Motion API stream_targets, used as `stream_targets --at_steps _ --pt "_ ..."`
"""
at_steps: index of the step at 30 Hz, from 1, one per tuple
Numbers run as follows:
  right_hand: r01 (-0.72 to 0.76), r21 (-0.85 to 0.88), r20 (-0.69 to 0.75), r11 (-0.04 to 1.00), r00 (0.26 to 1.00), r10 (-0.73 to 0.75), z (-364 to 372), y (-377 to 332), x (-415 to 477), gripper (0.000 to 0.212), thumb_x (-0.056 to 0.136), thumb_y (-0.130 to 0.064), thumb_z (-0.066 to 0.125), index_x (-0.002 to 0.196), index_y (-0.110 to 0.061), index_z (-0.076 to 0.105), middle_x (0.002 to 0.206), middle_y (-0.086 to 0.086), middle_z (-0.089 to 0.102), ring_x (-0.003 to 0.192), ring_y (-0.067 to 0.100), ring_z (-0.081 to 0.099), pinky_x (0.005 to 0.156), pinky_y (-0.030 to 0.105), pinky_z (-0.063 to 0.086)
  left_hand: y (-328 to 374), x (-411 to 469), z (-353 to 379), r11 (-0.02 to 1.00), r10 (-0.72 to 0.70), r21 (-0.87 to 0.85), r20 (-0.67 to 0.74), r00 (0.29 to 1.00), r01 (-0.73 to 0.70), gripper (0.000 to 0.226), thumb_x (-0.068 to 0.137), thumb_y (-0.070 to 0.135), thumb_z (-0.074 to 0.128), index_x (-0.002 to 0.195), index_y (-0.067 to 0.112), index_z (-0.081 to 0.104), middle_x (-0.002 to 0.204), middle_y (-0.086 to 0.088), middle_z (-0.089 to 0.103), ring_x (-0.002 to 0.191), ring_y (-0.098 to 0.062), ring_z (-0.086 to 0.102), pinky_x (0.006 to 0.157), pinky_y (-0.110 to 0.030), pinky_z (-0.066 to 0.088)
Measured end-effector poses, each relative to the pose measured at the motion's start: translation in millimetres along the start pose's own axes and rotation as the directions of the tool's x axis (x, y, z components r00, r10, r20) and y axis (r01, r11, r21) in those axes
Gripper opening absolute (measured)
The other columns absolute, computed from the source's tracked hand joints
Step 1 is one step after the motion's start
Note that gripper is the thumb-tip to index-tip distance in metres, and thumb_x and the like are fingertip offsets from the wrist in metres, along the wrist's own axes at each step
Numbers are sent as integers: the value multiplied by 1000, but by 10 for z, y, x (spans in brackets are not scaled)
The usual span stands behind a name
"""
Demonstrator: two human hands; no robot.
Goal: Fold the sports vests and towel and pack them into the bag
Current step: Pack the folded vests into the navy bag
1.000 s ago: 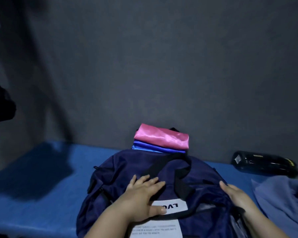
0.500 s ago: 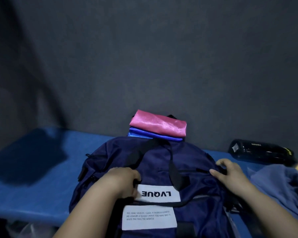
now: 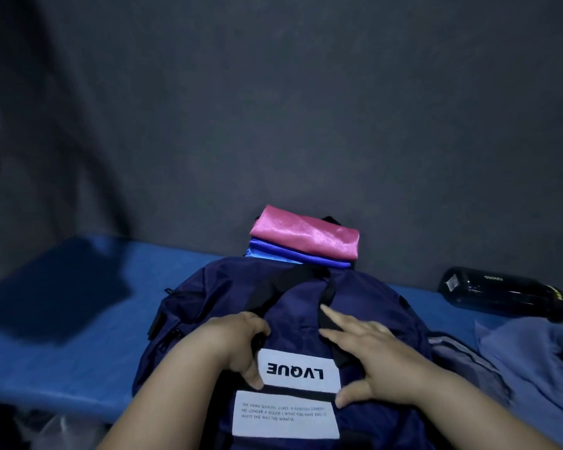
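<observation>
Bag (image 3: 301, 306) beneath gripping left hand (image 3: 233, 347) and flat right hand (image 3: 369, 360)

Left grip (image 3: 238, 342) curled round strap (image 3: 273, 292); right grip (image 3: 364, 355) flat, fingers straight, thumb spread; forearms angled inward.

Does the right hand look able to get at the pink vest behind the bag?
Probably yes: the right hand lies flat on the bag, holding nothing, and the pink vest lies uncovered just behind it.
</observation>
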State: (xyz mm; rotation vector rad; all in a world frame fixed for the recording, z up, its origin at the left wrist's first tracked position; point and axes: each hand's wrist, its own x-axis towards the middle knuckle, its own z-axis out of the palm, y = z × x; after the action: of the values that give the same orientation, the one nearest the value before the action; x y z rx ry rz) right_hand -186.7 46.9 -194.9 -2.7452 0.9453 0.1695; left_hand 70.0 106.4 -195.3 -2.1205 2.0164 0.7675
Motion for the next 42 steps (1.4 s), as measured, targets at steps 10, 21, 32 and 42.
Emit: stream_targets --at_steps 10,21,32,42 --pt "10 101 -109 995 994 1 67 206 89 83 55 -92 37 113 -40 62 146 -37 11 132 -25 5 114 18 15 -26 75 48 994 -56 -104 -435 899 12 38 81 27 64 113 31 44 112 4 64 101 -26 59 78 -32 45" --pt "-48 331 -199 943 973 119 -30 368 178 70 49 -84 67 113 -63 48 120 -37 53 113 -16 48 98 7 34 -63 146 -109 878 -173 -472 -465 869 -77 16 95 34 54 101 29 40 97 8 60 88 -19 58 74 -32 39" --pt "-67 709 -318 702 859 402 -79 752 537 24 92 -23 64 72 -15 52 58 -9 40 58 7 34 57 25 31 79 375 -123 902 -302 -427 -734 608 -68 21 90 30 62 104 26 47 113 8 55 102 -23 54 83 -36 39" --pt "-331 429 -392 840 770 504 -175 818 793 24 90 -38 65 83 -24 47 66 -4 54 63 16 48 62 34 40 255 325 -74 969 217 -9 -453 865 -248 50 93 33 57 141 37 41 148 15 37 134 -11 36 110 -25 29"
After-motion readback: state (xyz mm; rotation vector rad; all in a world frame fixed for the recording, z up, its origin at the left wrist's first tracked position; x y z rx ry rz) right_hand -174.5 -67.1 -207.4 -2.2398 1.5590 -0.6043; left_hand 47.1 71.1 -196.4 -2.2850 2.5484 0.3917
